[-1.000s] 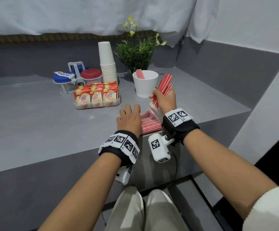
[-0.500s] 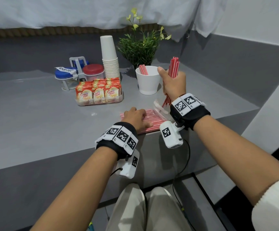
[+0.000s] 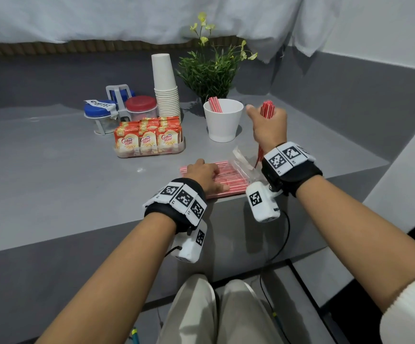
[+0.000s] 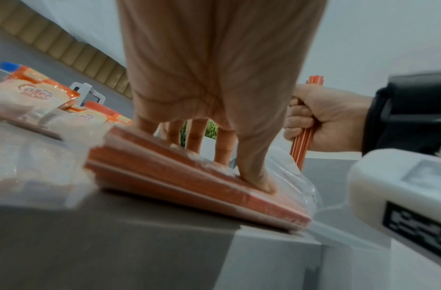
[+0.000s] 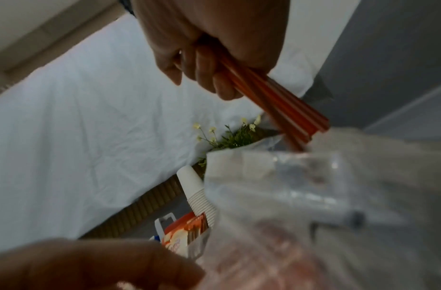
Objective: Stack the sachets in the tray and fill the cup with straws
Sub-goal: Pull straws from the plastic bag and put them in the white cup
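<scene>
Filling the cup (image 3: 222, 120) – few straws in, sachets (image 3: 146, 136) already stacked in tray (image 3: 180, 149). Right hand (image 3: 269, 130) fisted round a straw bundle (image 3: 267, 110) just beside the cup; left hand (image 3: 205, 173) flat, pinning the straw pack (image 3: 228, 181) – plenty left

Both forearms reach forward from the bottom of the head view, each wrist wrapped in a black band with white marker squares and a small white camera block hanging beneath. The left hand (image 3: 205, 173) lies palm down on the straw packet (image 3: 228, 181), fingers (image 4: 224, 149) straight and spread, thumb pressing its top near the tabletop's (image 3: 52, 184) front edge. The right hand (image 3: 269, 127) is raised above and to the right of that packet, closed in a fist round a bundle of straws (image 3: 267, 110) held roughly upright, thumb extended to the left, back of the hand toward the head camera.
</scene>
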Tool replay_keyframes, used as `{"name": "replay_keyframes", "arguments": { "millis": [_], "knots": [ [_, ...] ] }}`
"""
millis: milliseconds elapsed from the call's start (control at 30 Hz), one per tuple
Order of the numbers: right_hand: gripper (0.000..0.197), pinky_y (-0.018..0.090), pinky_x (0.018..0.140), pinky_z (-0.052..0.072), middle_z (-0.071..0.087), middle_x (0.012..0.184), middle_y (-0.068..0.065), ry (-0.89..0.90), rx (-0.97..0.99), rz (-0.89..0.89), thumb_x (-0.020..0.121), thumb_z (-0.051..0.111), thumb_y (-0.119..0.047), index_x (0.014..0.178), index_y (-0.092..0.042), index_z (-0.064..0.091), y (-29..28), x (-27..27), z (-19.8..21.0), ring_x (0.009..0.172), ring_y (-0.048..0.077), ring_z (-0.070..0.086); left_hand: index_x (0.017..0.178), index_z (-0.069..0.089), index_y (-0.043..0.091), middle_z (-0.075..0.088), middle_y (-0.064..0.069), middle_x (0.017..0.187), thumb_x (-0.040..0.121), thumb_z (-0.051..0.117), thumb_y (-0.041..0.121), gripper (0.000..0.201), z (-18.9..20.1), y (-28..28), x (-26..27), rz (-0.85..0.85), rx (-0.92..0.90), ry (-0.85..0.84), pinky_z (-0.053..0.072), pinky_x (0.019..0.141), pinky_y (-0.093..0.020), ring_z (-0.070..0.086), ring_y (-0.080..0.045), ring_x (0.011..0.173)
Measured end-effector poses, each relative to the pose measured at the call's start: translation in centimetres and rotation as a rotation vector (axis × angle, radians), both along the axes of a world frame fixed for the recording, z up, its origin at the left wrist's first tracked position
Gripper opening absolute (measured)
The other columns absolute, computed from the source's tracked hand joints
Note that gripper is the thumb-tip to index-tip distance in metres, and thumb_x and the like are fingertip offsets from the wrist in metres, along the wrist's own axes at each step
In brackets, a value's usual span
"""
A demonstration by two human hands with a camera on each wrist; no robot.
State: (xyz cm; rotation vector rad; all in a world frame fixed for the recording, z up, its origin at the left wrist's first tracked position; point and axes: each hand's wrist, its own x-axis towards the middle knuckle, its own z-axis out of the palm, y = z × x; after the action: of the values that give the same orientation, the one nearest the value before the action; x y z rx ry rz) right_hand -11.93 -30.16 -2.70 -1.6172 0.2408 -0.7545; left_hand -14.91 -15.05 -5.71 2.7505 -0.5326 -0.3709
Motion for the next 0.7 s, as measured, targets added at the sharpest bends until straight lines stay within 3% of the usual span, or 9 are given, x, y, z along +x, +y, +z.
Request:
{"name": "replay_keyframes", "arguments": {
  "millis": [67, 167, 233, 333, 400, 533, 700],
  "knots": [
    [0.039, 0.025, 0.051, 0.035, 0.041, 0.049, -0.004, 0.015, -0.064, 0.007, 0.080, 0.064, -0.017, 0.050, -0.020, 0.040, 0.2, 0.2, -0.3, 0.048, 0.012, 0.037, 0.134, 0.046, 0.016, 0.042, -0.014, 0.130, 0.086, 0.060, 0.039, 0.055, 0.0, -0.1, 0.2, -0.006, 0.015, -0.009, 0.033, 0.106, -0.042, 0.040, -0.032, 0.124],
    [0.031, 0.024, 0.050, 0.039, 0.044, 0.054, -0.003, 0.174, -0.036, 0.060, 0.079, 0.064, -0.014, 0.056, -0.018, 0.043, 0.6, 0.0, -3.8, 0.048, 0.012, 0.042, 0.133, 0.046, 0.016, 0.043, -0.014, 0.130, 0.086, 0.060, 0.040, 0.055, 0.0, -0.2, 0.4, -0.010, 0.036, -0.023, 0.033, 0.106, -0.041, 0.042, -0.031, 0.123],
    [0.025, 0.028, 0.057, 0.046, 0.046, 0.060, -0.002, 0.282, -0.010, 0.080, 0.080, 0.064, -0.019, 0.063, -0.016, 0.045, 0.7, -0.3, -6.2, 0.055, 0.015, 0.047, 0.133, 0.046, 0.016, 0.043, -0.014, 0.130, 0.086, 0.059, 0.040, 0.054, -0.1, -0.3, 0.5, -0.020, 0.054, -0.032, 0.033, 0.105, -0.041, 0.042, -0.031, 0.123],
    [0.025, 0.036, 0.069, 0.051, 0.049, 0.069, 0.005, 0.291, 0.055, 0.087, 0.080, 0.065, -0.030, 0.076, -0.012, 0.048, 0.4, -0.7, -6.8, 0.068, 0.024, 0.053, 0.134, 0.045, 0.015, 0.043, -0.014, 0.131, 0.087, 0.058, 0.039, 0.055, -0.1, -0.3, 0.5, -0.033, 0.066, -0.039, 0.034, 0.105, -0.039, 0.043, -0.030, 0.123],
    [0.029, 0.037, 0.064, 0.050, 0.048, 0.065, 0.008, 0.259, 0.083, 0.090, 0.080, 0.065, -0.033, 0.069, -0.015, 0.046, 0.3, -0.8, -6.3, 0.064, 0.024, 0.051, 0.134, 0.045, 0.015, 0.043, -0.014, 0.131, 0.088, 0.058, 0.039, 0.054, 0.0, -0.4, 0.7, -0.039, 0.075, -0.041, 0.034, 0.104, -0.038, 0.043, -0.030, 0.123],
    [0.037, 0.019, 0.041, 0.037, 0.038, 0.047, 0.001, 0.185, 0.079, 0.128, 0.086, 0.061, -0.031, 0.058, -0.018, 0.040, 0.1, -0.8, -4.7, 0.035, 0.011, 0.038, 0.134, 0.045, 0.012, 0.044, -0.015, 0.133, 0.091, 0.053, 0.037, 0.051, 0.3, -0.7, 1.4, -0.041, 0.120, -0.052, 0.035, 0.102, -0.038, 0.044, -0.031, 0.123],
    [0.040, 0.017, 0.035, 0.030, 0.032, 0.045, 0.001, 0.105, 0.069, 0.209, 0.088, 0.060, -0.029, 0.057, -0.018, 0.037, 0.4, 0.4, -2.2, 0.029, 0.007, 0.030, 0.131, 0.048, 0.011, 0.052, -0.010, 0.133, 0.093, 0.051, 0.037, 0.046, 2.8, -0.9, 3.1, -0.054, 0.191, -0.032, 0.037, 0.101, -0.033, 0.048, -0.026, 0.123]
  ]
}}
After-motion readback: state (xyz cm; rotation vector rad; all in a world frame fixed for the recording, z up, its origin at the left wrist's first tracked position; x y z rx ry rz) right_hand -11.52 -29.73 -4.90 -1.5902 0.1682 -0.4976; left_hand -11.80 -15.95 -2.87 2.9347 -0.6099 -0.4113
